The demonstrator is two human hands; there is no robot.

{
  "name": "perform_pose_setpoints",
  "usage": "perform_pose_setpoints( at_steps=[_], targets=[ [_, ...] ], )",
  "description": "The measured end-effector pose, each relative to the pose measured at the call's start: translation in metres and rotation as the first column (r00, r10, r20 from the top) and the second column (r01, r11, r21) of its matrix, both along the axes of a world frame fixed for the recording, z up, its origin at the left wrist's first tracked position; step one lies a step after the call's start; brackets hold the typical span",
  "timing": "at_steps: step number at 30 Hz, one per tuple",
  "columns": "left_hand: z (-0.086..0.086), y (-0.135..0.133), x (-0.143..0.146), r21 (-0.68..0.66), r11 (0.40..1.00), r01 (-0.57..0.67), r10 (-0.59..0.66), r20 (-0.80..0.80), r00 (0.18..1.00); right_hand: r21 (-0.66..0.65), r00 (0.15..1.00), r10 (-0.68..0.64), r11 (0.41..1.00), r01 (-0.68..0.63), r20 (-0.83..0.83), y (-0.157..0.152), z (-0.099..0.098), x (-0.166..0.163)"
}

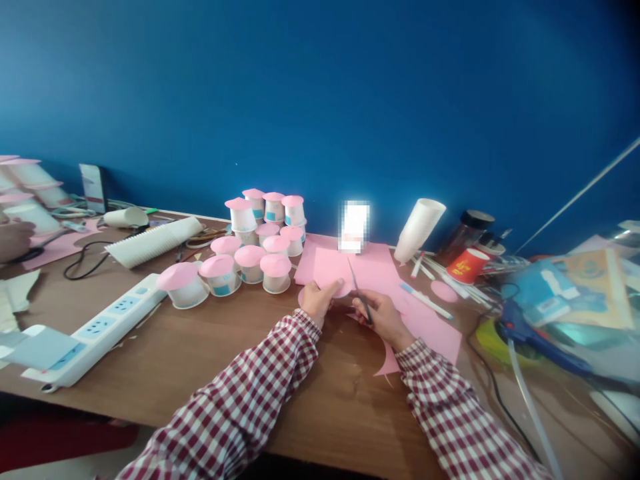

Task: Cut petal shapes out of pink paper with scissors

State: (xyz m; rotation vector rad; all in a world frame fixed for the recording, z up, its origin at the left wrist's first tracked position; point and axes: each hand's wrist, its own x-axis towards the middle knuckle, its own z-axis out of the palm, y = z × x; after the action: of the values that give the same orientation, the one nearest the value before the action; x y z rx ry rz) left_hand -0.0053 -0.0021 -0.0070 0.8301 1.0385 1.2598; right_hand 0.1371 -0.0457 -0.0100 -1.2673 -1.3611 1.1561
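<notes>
My left hand (319, 301) is closed on a piece of pink paper (336, 289), with the thumb lying on top of it. In my right hand (383, 317) is a pair of scissors (361, 293), its blades pointing away from me beside the paper's right edge. More pink sheets (373, 263) lie flat on the table behind and to the right of both hands. A curved pink offcut (387, 360) is below my right hand. To the left stand several upturned paper cups (221, 283) topped with shallow pink paper cones, some of them stacked.
A power strip (120, 313) lies at the left, near a stack of paper cups (155, 241) on its side. Another cup stack (420, 230) leans at the wall. On the right are a red cup (469, 265), a marker (427, 301) and a blue glue gun (540, 340). Someone's hand (15, 239) shows far left.
</notes>
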Motion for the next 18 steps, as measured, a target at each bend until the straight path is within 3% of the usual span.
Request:
perform_pose_setpoints(
  at_steps=[18],
  targets=[
    [-0.0001, 0.0007, -0.0006, -0.004, 1.000, 0.008, -0.008, -0.008, 1.000, -0.001, 1.000, -0.008, 1.000, 0.008, 0.027, -0.0013, 0.0035, -0.0014]
  ],
)
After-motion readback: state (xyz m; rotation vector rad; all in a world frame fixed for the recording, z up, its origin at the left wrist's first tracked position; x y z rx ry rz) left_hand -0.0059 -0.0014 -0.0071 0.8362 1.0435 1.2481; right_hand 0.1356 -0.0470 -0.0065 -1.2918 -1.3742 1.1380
